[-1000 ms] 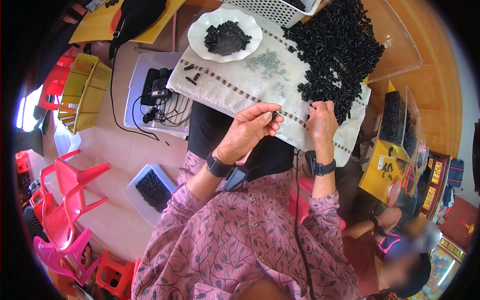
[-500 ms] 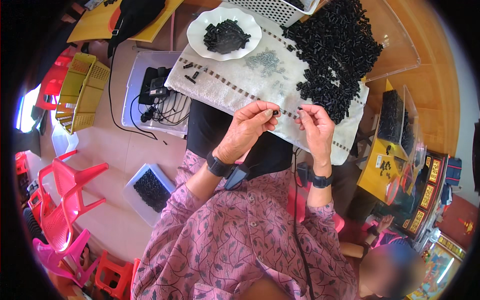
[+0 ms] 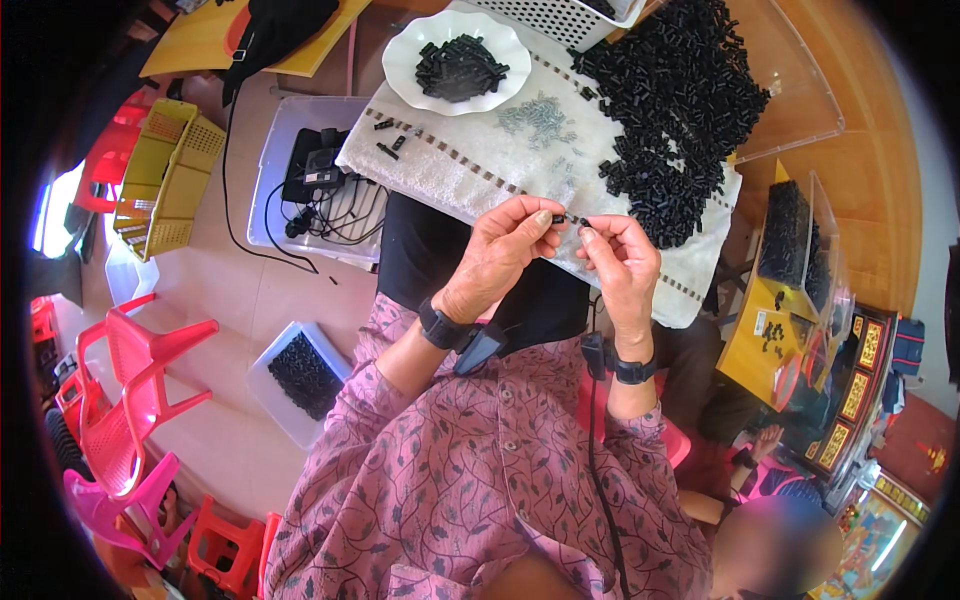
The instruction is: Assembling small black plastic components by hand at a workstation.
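Head view: small black part (image 3: 572,219) sits pinched between both hands, raised over the near edge of the cloth (image 3: 470,170), in front of my chest. Left hand (image 3: 505,250) grips it with thumb and forefinger from the left; right hand (image 3: 618,255) meets it from the right, fingertips closed on or right at its other end, so both hands are pressed close together, nearly touching. Long axis looks roughly left to right, running from one hand to the other; neither hand is clearly nearer, the part is right between them. It reads as a short dark tube or plug, matte black, too small for me to tell more. Just beyond the right hand lies the big heap of black pieces (image 3: 670,110) on the cloth, same look. Small pale metal bits (image 3: 535,115) are scattered mid-cloth. White plate (image 3: 405,60) farther out carries more black pieces. White perforated basket (image 3: 560,15) at the top edge. Down left on the floor, a clear bin (image 3: 272,345) with black parts, pink chairs (image 3: 140,370) beside it.
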A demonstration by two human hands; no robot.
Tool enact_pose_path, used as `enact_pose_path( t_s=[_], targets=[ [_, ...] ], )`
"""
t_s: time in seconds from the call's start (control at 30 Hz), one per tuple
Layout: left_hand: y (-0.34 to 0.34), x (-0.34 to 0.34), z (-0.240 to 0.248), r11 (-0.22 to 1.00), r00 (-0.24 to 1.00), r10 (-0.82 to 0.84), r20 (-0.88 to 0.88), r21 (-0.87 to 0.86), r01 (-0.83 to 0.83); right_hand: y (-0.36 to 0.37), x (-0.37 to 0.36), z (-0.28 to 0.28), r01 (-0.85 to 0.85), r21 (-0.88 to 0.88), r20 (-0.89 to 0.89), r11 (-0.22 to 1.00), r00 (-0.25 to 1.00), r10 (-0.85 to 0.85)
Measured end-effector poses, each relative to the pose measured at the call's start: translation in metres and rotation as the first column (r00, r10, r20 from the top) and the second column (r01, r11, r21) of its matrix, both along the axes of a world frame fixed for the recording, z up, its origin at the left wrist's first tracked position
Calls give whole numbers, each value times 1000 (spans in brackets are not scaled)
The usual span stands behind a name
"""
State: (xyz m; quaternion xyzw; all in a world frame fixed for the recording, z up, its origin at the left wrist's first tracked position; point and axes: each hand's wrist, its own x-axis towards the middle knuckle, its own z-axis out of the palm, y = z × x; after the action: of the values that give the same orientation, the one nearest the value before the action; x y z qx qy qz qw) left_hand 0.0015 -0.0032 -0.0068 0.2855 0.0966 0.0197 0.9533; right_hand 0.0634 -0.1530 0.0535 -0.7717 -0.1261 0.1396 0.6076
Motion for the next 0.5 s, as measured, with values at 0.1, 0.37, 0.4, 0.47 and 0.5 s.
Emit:
enact_pose_path(
  t_s=[0.1, 0.37, 0.4, 0.47, 0.5],
  targets=[
    [-1, 0, 2, 999, 1000, 0, -6, 39, 0, 0, -3, 0, 1, -6, 17, 1000, 1000, -1],
    [-2, -3, 3, 984, 1000, 8, 7, 179, -9, 4, -7, 0, -54, 35, 36, 998, 998, 53],
    [-2, -3, 4, 984, 1000, 7, 8, 180, -9, 5, -7, 0, -54, 36, 37, 998, 998, 53],
    [-1, -3, 7, 979, 1000, 8, -1, 203, -8, 5, -7, 0, -63, 30, 64, 998, 996, 61],
    [0, -3, 10, 979, 1000, 8, -1, 203, -7, 5, -7, -1, -63, 31, 64, 998, 996, 61]
  ],
)
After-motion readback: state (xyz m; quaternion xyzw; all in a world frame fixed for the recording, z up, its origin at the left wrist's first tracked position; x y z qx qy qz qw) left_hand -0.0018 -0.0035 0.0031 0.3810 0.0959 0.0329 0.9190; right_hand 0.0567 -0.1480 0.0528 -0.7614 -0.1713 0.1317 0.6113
